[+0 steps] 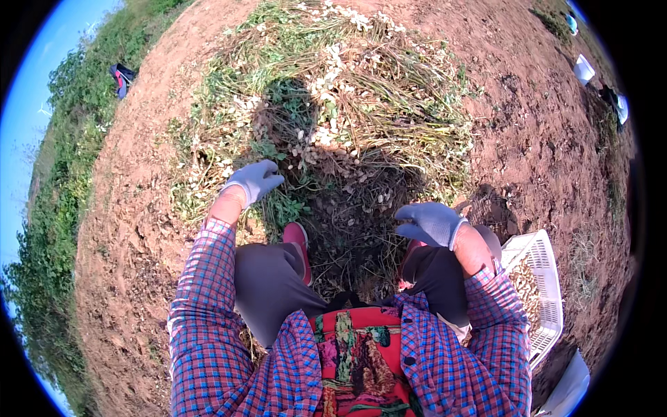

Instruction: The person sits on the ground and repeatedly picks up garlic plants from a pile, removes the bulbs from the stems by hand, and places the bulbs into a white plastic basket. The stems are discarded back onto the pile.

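My left hand [254, 182], in a pale knit glove, hovers over the near left edge of a heap of pulled peanut plants [411, 99]. Its thumb and fingers are apart, and I see nothing between them. Pale peanut pods [327, 94] cling to the roots through the middle of the heap. My right hand [431, 224], gloved alike, is above my right knee, fingers parted and no object visible in them. Between my feet lie shaded stems and loose pods [384, 198]. Whether either glove touches the plants is hard to tell.
By my right leg stands a white slatted plastic crate [551, 307] holding picked peanuts [525, 286]. A white sack [568, 385] lies behind it. Bare reddish soil [536, 151] surrounds the heap. A dark bag [122, 78] rests near green bushes; white containers [583, 70] stand far right.
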`<state>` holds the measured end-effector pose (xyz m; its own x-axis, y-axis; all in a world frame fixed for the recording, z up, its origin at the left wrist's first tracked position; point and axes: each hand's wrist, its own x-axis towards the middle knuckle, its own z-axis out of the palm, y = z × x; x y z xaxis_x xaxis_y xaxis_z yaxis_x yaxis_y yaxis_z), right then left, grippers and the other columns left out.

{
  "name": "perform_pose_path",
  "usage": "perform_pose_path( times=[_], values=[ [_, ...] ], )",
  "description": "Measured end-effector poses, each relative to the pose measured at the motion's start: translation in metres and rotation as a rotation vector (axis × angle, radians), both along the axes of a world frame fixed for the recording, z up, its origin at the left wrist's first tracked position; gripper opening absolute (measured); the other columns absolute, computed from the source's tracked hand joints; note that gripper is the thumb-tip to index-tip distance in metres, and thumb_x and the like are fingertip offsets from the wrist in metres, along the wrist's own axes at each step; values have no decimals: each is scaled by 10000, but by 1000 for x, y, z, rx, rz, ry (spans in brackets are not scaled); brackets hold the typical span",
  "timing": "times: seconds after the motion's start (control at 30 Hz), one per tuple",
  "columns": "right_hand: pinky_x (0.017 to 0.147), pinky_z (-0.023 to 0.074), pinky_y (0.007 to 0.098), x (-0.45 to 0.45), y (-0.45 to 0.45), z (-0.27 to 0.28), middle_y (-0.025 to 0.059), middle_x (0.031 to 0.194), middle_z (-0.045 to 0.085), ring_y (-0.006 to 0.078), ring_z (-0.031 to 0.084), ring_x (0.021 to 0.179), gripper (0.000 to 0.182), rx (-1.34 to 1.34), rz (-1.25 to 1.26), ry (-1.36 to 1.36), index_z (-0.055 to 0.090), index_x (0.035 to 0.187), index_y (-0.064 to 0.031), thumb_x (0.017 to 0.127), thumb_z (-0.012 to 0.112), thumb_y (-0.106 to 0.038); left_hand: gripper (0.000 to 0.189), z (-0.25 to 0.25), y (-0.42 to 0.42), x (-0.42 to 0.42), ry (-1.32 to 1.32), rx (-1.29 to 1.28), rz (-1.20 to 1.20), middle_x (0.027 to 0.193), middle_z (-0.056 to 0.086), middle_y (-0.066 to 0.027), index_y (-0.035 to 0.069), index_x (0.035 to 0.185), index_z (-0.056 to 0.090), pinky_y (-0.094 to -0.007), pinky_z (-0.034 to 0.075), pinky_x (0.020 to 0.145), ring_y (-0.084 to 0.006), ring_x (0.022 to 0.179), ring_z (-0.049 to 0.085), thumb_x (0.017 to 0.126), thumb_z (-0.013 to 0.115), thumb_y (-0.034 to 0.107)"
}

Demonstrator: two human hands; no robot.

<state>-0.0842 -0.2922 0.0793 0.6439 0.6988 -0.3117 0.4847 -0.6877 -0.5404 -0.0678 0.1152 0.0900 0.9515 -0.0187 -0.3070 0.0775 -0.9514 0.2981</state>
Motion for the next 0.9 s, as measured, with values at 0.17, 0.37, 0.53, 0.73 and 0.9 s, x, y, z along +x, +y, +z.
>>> perform_pose_path(
  times=[0.17,0.37,0.53,0.73,0.9],
  values=[
    [914,446,424,68,77,-67,223,1158,585,383,561,1072,508,60,-134,-73,523,1227,-55,838,596,-373,347,5,-100,17,-114,-193,95,1007,655,-163,131,1140,571,-380,470,836,-337,953,616,900,527,377],
    [858,473,396,126,182,-223,208,1082,618,373,583,1019,530,376,-721,279,526,1216,-22,836,607,-382,214,12,-81,17,-631,-560,410,869,651,-139,87,1063,607,-326,485,717,-227,767,631,904,559,221],
    [758,463,440,110,209,-168,188,904,641,358,609,893,381,544,-581,237,601,1002,-40,895,518,-396,211,13,-45,22,-678,-761,431,863,610,-33,15,1057,604,-250,456,743,-112,795,559,907,550,152],
    [719,481,404,81,118,-55,163,867,633,358,603,824,236,356,-85,-130,611,962,-72,913,534,-289,246,12,-54,36,-511,-667,344,910,625,-44,45,1080,604,-281,470,772,-123,818,570,907,559,215],
    [632,464,267,60,10,34,28,749,593,116,547,680,280,581,-279,25,627,940,-20,943,550,-289,381,21,-68,29,-260,-396,110,1207,586,-116,137,1236,548,-353,476,876,-237,956,608,890,576,293]
  ],
)
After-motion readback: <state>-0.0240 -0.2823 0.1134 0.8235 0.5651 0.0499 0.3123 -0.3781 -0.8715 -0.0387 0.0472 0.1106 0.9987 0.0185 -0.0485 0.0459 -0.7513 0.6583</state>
